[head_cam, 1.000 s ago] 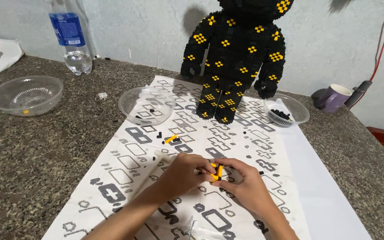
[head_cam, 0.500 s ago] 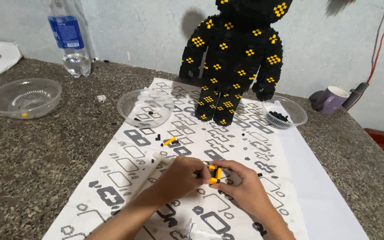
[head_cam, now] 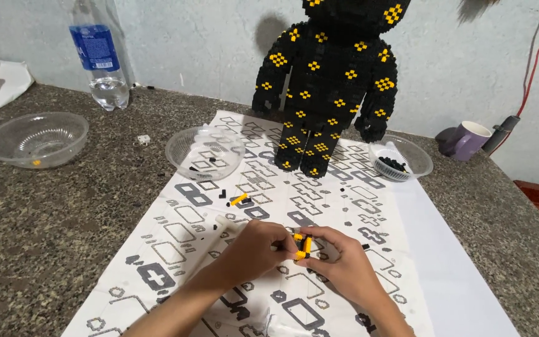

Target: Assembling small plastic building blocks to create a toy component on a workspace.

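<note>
A speckled stone surface point(head_cam: 45, 218) carries a large white instruction sheet point(head_cam: 319, 206) printed with block diagrams. At the sheet's far end stands a tall black block-built bear figure point(head_cam: 329, 81) dotted with yellow patches. A plastic water bottle point(head_cam: 98, 53) stands far left, with a clear bowl point(head_cam: 35, 138) near it, a second clear bowl point(head_cam: 205, 151) on the sheet's corner, and a small dish of black pieces point(head_cam: 400, 159) beside the bear's foot. A purple mug point(head_cam: 469, 140) sits far right. The left hand point(head_cam: 254, 249) and right hand point(head_cam: 341, 262) meet over the sheet, fingertips pinched together on a small yellow-and-black block piece point(head_cam: 302, 245). A loose yellow piece point(head_cam: 239, 200) lies just beyond.
</note>
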